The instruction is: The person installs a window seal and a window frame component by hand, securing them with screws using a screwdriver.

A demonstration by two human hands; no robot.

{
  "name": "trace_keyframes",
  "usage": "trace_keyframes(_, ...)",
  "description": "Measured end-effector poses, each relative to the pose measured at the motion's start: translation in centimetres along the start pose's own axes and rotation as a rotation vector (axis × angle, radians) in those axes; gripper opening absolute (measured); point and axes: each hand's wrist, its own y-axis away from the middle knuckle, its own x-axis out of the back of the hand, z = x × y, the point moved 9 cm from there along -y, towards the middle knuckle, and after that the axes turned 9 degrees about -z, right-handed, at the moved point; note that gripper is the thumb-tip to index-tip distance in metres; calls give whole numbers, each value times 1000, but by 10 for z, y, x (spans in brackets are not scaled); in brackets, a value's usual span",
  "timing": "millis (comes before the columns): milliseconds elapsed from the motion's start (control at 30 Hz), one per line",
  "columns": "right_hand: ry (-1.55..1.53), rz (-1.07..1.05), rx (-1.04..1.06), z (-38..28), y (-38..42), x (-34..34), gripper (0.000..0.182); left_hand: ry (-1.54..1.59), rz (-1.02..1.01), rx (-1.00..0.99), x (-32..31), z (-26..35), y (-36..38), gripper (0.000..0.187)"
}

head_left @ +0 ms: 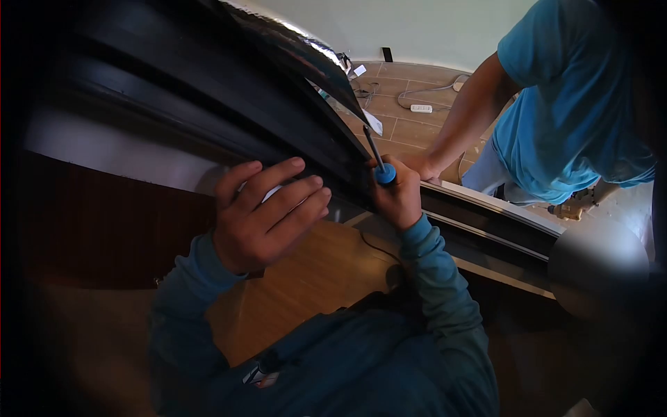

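My right hand (397, 198) is closed around a screwdriver (384, 174) with a blue handle, its metal shaft pointing up and away from me. It is at the lower edge of a large black panel (208, 83), where the panel reaches a dark frame with pale edges (486, 233). My left hand (267, 215) is open, fingers stretched out and slightly apart, in front of the panel's lower side. Nothing shows in that hand.
A co-worker in a blue shirt (556, 90) leans in at the right, one hand (420, 167) at the frame beside my right hand. Shiny foil (299, 42) edges the panel's far side. A white power strip (421, 108) and cables lie on the tiled floor (403, 128).
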Motion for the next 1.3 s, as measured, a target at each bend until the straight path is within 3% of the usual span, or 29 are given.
trace_keyframes(33,-70,-35,-34,6,7,-5,14,-3,-9,-4,1,8,-1,16)
trace_keyframes(100,-143,-49,-72,11,13,-4,15,84,-212,-62,-20,23,-13,22)
trace_keyframes(200,-210,43,-43,-6,16,22,31,42,-377,-140,-43,24,-33,30)
trace_keyframes(333,-798,773,228,0,68,86,20,-85,-607,-227,-62,13,-42,40)
trace_keyframes(367,-814,774,233,-1,72,80,20,-144,-708,-266,-70,11,-39,41)
trace_keyframes(433,-744,695,42,10,76,62,20,-223,-698,-338,-78,13,-38,34)
trace_keyframes(500,-704,637,41,20,82,59,22,-153,-735,-375,-97,30,-38,23)
trace_keyframes(567,-944,741,40,29,90,67,22,166,-722,-347,-126,43,-52,15)
trace_keyframes(733,-884,673,83,25,93,74,22,156,-901,-397,-218,80,-52,14)
trace_keyframes(800,-895,674,68,25,94,75,22,337,-905,-352,-240,87,-40,15)
trace_keyframes(1000,-1055,697,128,27,96,74,22,469,-860,-188,-225,74,-72,20)
trace_keyframes(1133,-1116,719,135,27,100,74,21,244,-816,-418,-220,82,-78,14)
trace_keyframes(1300,-1168,723,95,29,101,73,19,246,-836,-334,-240,86,-76,11)
